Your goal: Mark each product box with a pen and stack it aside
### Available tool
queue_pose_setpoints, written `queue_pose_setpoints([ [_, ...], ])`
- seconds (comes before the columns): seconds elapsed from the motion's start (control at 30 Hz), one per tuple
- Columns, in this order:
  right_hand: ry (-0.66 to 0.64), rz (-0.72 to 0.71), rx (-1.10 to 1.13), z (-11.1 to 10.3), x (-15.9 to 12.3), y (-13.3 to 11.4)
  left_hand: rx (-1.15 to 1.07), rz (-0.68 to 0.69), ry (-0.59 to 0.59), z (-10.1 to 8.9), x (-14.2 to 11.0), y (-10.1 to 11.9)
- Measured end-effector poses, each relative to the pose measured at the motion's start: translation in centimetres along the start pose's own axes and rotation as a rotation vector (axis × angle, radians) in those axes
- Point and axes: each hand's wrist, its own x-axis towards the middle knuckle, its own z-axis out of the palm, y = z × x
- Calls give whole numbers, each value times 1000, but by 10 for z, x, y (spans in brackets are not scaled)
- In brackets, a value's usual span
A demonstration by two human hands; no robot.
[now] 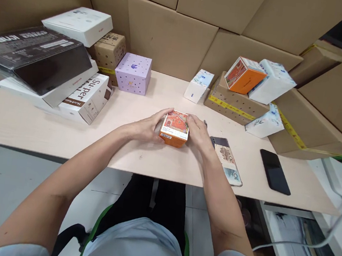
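A small orange box [175, 126] with a printed red picture on top and a barcode at its near edge is between my hands, close to the front of the table. My left hand [151, 126] wraps its left side, thumb along the far corner. On the opposite side my right hand [200, 132] presses its fingers against the box. A phone [221, 141] with printed banknotes on its back lies just right of my right wrist. A small dark item [205, 123] shows partly behind my right hand; its kind is unclear.
Stacked boxes stand left, with a black box [36, 57] jutting forward and a lilac box [133, 73] beside them. At right, a brown carton [234, 102] carries another orange box [244, 75] and a white box [271, 82]. A black phone [274, 171] lies near the right edge.
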Motion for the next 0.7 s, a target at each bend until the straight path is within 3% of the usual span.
queue_pose_setpoints([
  [0.23, 3, 8, -86, -5, 1, 0, 11, 17, 62, 3, 2, -8],
  [0.33, 106, 26, -387, -16, 1, -4, 15, 15, 95, 6, 2, -4],
  [0.43, 176, 226, -751, -29, 0, -8, 38, 26, 146, 7, 3, 2],
  [0.57, -16, 479, -953, -41, 2, -6, 84, 59, 227, 1, 3, 10],
  [0.7, -88, 490, -980, -43, 5, -2, 137, 91, 271, -7, 2, 17],
])
